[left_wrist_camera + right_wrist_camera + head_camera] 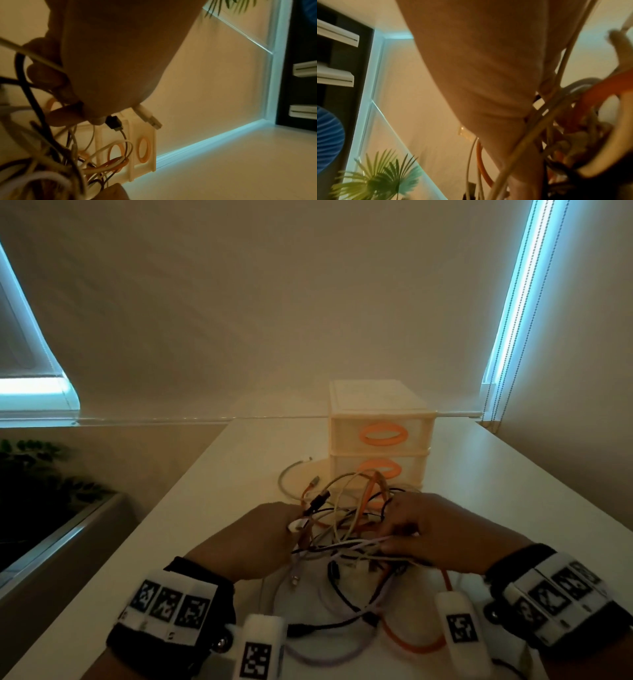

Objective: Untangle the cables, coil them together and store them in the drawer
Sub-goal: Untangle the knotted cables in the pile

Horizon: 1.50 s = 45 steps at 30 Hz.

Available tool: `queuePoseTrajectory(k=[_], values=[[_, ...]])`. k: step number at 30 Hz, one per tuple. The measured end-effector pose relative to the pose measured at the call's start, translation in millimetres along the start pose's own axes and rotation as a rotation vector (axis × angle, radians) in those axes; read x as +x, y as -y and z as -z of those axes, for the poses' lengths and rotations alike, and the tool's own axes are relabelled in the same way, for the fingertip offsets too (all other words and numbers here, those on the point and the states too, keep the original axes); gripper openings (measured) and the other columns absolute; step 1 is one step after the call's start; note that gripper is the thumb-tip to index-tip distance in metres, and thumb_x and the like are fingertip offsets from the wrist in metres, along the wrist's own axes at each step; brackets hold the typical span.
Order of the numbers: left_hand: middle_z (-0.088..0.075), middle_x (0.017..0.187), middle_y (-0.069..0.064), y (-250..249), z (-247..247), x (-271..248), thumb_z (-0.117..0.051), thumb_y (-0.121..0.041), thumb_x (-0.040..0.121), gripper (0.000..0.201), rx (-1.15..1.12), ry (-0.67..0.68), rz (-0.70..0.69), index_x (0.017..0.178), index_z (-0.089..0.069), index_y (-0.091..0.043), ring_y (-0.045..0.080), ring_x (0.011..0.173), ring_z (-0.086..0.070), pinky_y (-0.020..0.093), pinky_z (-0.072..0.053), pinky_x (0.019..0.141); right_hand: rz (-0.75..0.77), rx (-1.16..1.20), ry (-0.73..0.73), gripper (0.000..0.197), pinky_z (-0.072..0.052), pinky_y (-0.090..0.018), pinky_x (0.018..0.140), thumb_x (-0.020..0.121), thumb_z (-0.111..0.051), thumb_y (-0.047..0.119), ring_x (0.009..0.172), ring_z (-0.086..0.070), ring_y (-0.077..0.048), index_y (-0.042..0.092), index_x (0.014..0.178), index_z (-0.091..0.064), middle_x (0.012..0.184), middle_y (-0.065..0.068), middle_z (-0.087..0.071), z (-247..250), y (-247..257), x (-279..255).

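A tangle of cables (346, 539) in orange, black, white and pale lilac lies on the white table (171, 525), in front of a small cream drawer unit (380, 436) with orange oval handles. My left hand (253, 542) grips cable ends at the tangle's left side; a black USB plug (114, 123) and a white USB plug (149, 117) stick out past its fingers. My right hand (435, 532) grips several strands on the right side. In the right wrist view the cables (556, 121) run across the palm. All drawers look closed.
The table's left edge drops to a planter with a dark plant (37, 474). A wall and lowered blind stand behind the drawer unit. Loops of orange cable (414, 642) and lilac cable (325, 659) lie near the table's front edge between my wrists.
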<state>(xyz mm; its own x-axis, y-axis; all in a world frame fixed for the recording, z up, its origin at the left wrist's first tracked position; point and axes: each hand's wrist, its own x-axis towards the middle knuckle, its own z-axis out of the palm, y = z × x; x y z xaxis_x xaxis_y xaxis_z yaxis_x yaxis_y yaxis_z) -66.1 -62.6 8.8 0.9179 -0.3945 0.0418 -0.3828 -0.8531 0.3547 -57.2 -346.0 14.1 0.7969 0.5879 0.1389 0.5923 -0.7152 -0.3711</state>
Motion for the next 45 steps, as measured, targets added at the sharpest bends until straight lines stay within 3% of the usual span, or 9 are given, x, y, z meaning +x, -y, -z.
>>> queuePoseTrajectory(k=[6, 11, 16, 19, 28, 32, 35, 41, 45], values=[[-0.067, 0.100, -0.001, -4, -1, -2, -0.043, -0.026, 0.108, 0.023, 0.037, -0.039, -0.134, 0.098, -0.062, -0.017, 0.014, 0.088, -0.060, 0.032, -0.048, 0.079, 0.042, 0.109, -0.159, 0.010, -0.051, -0.023, 0.074, 0.086, -0.074, 0.035, 0.086, -0.060, -0.012, 0.043, 0.091, -0.076, 0.089, 0.011, -0.058, 19, -13, -13], [-0.066, 0.104, -0.003, 3, -6, 0, -0.051, -0.018, 0.103, 0.013, 0.065, 0.061, -0.186, 0.101, -0.060, -0.026, 0.014, 0.091, -0.060, 0.039, -0.051, 0.083, -0.006, 0.201, -0.020, 0.011, -0.049, -0.024, 0.077, 0.089, -0.074, 0.030, 0.087, -0.059, -0.009, 0.037, 0.082, -0.070, 0.093, 0.015, -0.056, 13, -11, -15], [-0.060, 0.100, 0.004, -3, -9, 7, -0.048, -0.002, 0.098, 0.015, 0.025, -0.164, -0.114, 0.095, -0.053, -0.016, 0.019, 0.088, -0.053, 0.034, -0.043, 0.076, 0.051, 0.123, 0.055, 0.026, -0.047, -0.021, 0.076, 0.080, -0.077, 0.054, 0.091, -0.050, -0.006, 0.033, 0.078, -0.061, 0.096, 0.017, -0.047, 3, 2, -9], [-0.053, 0.087, 0.001, 1, -4, 8, -0.046, -0.006, 0.101, 0.017, -0.028, -0.365, -0.106, 0.090, -0.050, -0.018, 0.021, 0.078, -0.050, 0.039, -0.043, 0.072, 0.113, 0.073, -0.041, 0.019, -0.044, -0.016, 0.076, 0.080, -0.077, 0.050, 0.096, -0.049, -0.005, 0.039, 0.078, -0.062, 0.098, 0.020, -0.045, 9, 1, -8], [-0.058, 0.088, 0.002, 8, 8, 3, -0.050, 0.004, 0.093, 0.020, -0.053, -0.459, 0.012, 0.088, -0.054, -0.015, 0.025, 0.079, -0.053, 0.037, -0.045, 0.069, 0.155, 0.161, -0.475, 0.021, -0.049, -0.019, 0.065, 0.083, -0.064, 0.042, 0.077, -0.056, -0.018, 0.021, 0.079, -0.066, 0.086, 0.008, -0.052, 24, -17, -16], [-0.049, 0.077, -0.012, 18, 15, 2, -0.048, -0.003, 0.098, 0.028, -0.029, -0.512, 0.052, 0.082, -0.048, -0.025, 0.004, 0.069, -0.047, 0.019, -0.032, 0.058, 0.080, 0.277, -0.524, 0.017, -0.050, -0.013, 0.069, 0.084, -0.062, 0.038, 0.078, -0.058, -0.016, 0.022, 0.079, -0.062, 0.087, 0.008, -0.054, 33, -27, -21], [-0.047, 0.076, -0.013, 21, 15, 2, -0.049, -0.003, 0.098, 0.035, 0.004, -0.507, 0.038, 0.079, -0.042, -0.031, 0.001, 0.067, -0.046, 0.017, -0.030, 0.058, 0.017, 0.240, -0.542, 0.017, -0.050, -0.013, 0.067, 0.084, -0.062, 0.037, 0.077, -0.058, -0.015, 0.021, 0.080, -0.062, 0.085, 0.009, -0.055, 33, -31, -21], [-0.048, 0.066, -0.007, 14, 5, 6, -0.042, -0.014, 0.106, 0.024, -0.231, -0.498, 0.022, 0.087, -0.056, -0.013, 0.002, 0.056, -0.048, 0.016, -0.036, 0.053, -0.018, 0.373, -0.201, 0.006, -0.053, -0.016, 0.076, 0.089, -0.072, 0.018, 0.088, -0.070, -0.006, 0.024, 0.091, -0.070, 0.091, 0.010, -0.072, 32, -23, -26], [-0.052, 0.070, -0.007, 0, -12, 11, -0.044, -0.011, 0.106, 0.022, -0.228, -0.401, -0.088, 0.088, -0.057, -0.013, 0.000, 0.066, -0.051, 0.014, -0.040, 0.062, 0.034, 0.177, -0.063, 0.008, -0.053, -0.029, 0.088, 0.087, -0.077, 0.032, 0.099, -0.066, -0.009, 0.032, 0.092, -0.071, 0.101, 0.012, -0.068, 17, -13, -16]])
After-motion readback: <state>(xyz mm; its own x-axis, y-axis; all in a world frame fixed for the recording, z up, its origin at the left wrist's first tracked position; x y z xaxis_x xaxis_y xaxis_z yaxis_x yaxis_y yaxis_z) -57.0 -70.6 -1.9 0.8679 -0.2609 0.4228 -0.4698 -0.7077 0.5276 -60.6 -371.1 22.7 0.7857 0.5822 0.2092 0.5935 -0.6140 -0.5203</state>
